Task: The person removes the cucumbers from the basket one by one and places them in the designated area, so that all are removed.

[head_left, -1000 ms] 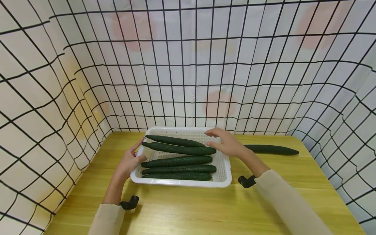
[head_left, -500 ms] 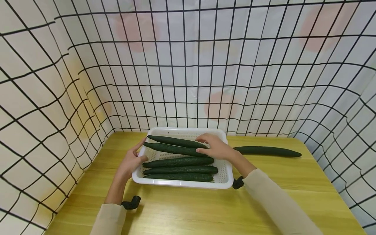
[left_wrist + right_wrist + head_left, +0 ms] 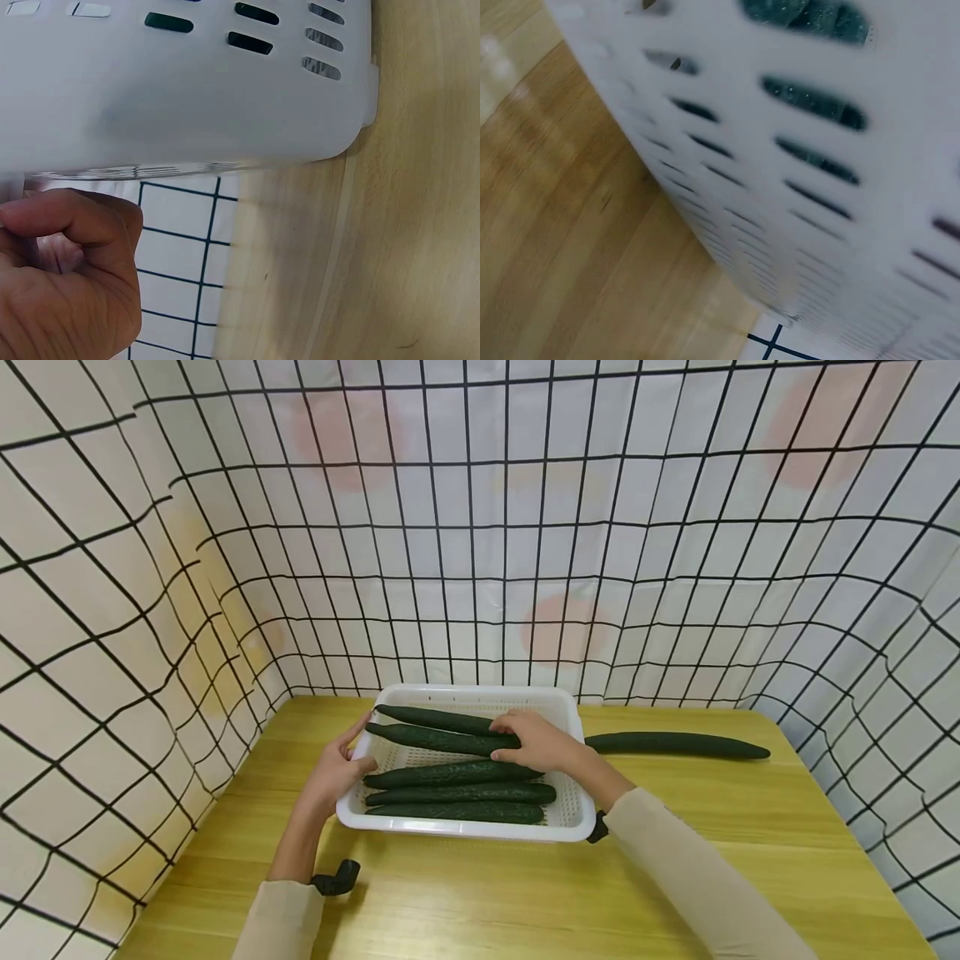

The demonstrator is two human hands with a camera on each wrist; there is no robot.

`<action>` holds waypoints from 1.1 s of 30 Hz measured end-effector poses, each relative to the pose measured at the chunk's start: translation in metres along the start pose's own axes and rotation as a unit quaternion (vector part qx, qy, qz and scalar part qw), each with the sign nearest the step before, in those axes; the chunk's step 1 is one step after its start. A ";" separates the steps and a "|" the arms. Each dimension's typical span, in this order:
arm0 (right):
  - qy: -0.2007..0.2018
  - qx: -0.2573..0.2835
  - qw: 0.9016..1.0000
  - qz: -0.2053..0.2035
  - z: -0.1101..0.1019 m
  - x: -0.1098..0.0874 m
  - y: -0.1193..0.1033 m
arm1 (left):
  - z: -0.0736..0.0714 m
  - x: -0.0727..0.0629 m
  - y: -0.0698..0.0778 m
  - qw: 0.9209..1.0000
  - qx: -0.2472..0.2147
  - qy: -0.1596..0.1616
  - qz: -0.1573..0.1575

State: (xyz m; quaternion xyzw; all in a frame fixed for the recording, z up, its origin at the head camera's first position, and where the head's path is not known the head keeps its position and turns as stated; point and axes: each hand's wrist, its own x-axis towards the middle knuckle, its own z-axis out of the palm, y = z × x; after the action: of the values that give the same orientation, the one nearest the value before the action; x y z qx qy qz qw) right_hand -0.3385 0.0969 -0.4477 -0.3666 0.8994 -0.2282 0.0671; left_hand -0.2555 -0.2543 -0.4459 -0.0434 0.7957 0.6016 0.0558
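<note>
A white plastic basket with slotted walls holds several dark green cucumbers lying lengthwise. My left hand grips its left rim, thumb over the inside; in the left wrist view, curled fingers of that hand show below the basket wall. Over the right end of the second cucumber from the back, my right hand grips with thumb in front and fingers behind. Those fingers also overlap the end of the rearmost cucumber. The right wrist view shows only the basket's side, with green behind its slots.
One more cucumber lies on the wooden table to the right of the basket, its left end behind my right forearm. Black grid netting over a pale sheet walls in the back and sides of the table.
My right hand has moved left and down from the basket's right end onto the cucumber, its fingers closing round it. The left hand keeps its grip on the rim.
</note>
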 end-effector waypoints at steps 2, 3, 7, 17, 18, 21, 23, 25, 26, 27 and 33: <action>-0.001 -0.007 1.000 0.002 0.001 0.001 0.000 | 0.000 0.000 0.000 1.000 -0.003 0.001 -0.002; -0.003 -0.012 1.000 0.004 0.001 0.001 0.000 | 0.000 0.000 -0.001 1.000 -0.004 0.001 -0.002; -0.012 -0.028 0.999 0.015 0.004 0.002 0.000 | -0.001 0.006 -0.010 1.000 0.001 0.006 0.001; 0.000 -0.015 1.000 0.015 0.005 0.005 -0.001 | -0.001 0.001 -0.004 1.000 -0.023 -0.007 0.001; 0.005 -0.015 1.000 0.011 0.005 0.006 -0.001 | -0.002 0.000 -0.003 1.000 -0.025 -0.007 0.000; 0.010 -0.018 1.000 0.000 0.005 0.006 -0.002 | -0.001 0.002 -0.006 1.000 -0.019 -0.005 0.000; 0.007 -0.022 1.000 -0.002 0.005 0.006 -0.004 | -0.002 0.004 -0.009 1.000 -0.011 -0.001 0.005; 0.003 -0.027 1.000 -0.003 0.005 0.007 -0.005 | -0.002 0.005 -0.011 1.000 -0.007 0.002 0.009; 0.000 -0.027 1.000 -0.003 0.005 0.007 -0.005 | -0.002 0.005 -0.012 1.000 -0.004 0.003 0.011; -0.002 -0.027 1.000 0.000 0.005 0.007 -0.005 | -0.002 0.006 -0.013 1.000 -0.003 0.003 0.012; -0.004 -0.032 0.999 -0.003 0.007 0.007 -0.004 | -0.001 0.006 -0.016 1.000 -0.005 0.006 0.011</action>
State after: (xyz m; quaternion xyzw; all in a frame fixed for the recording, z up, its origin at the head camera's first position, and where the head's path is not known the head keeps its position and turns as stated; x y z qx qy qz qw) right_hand -0.3392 0.0872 -0.4520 -0.3719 0.9051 -0.1975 0.0586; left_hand -0.2594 -0.2598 -0.4612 -0.0381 0.7936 0.6056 0.0445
